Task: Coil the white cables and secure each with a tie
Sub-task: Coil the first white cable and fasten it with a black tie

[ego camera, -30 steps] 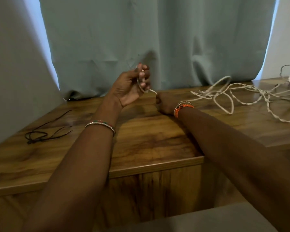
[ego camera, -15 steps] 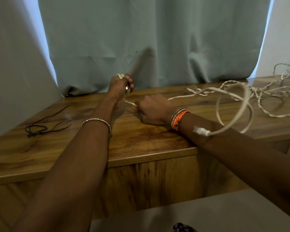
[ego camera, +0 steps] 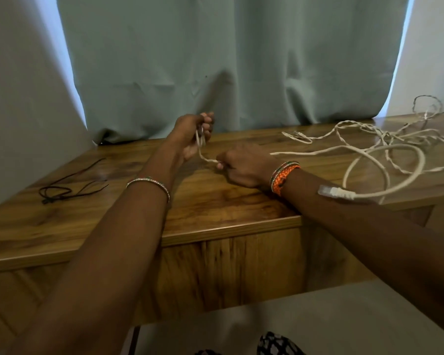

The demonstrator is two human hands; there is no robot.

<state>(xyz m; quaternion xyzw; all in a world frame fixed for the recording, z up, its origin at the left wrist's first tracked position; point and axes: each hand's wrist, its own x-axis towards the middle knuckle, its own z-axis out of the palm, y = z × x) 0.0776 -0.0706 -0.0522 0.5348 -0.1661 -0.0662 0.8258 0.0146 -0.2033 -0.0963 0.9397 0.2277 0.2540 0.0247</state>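
Thin black cord [ego camera: 69,187], looped and loose, lies on the glossy brown wooden counter [ego camera: 215,201] at far left, well apart from both hands. Left hand [ego camera: 192,135] raised above the counter, wrist with a beaded bangle [ego camera: 149,184]; grip curled tight around a few short turns of thin white cable [ego camera: 201,139], which hang down out of the fist. One strand runs down and right to the right hand [ego camera: 244,166], low over the counter, grip pinched on that strand at the fingertips. Right wrist wears orange braided bands [ego camera: 283,176]. A white cable plug end [ego camera: 335,192] rests on the right forearm; its thicker cable arcs rightward in one open loop. Farther right, the rest of the white cables [ego camera: 385,139] sprawl in an untidy tangle over the counter, some strands twisted in pairs, none tied. Pale green curtain [ego camera: 228,60] hangs behind.
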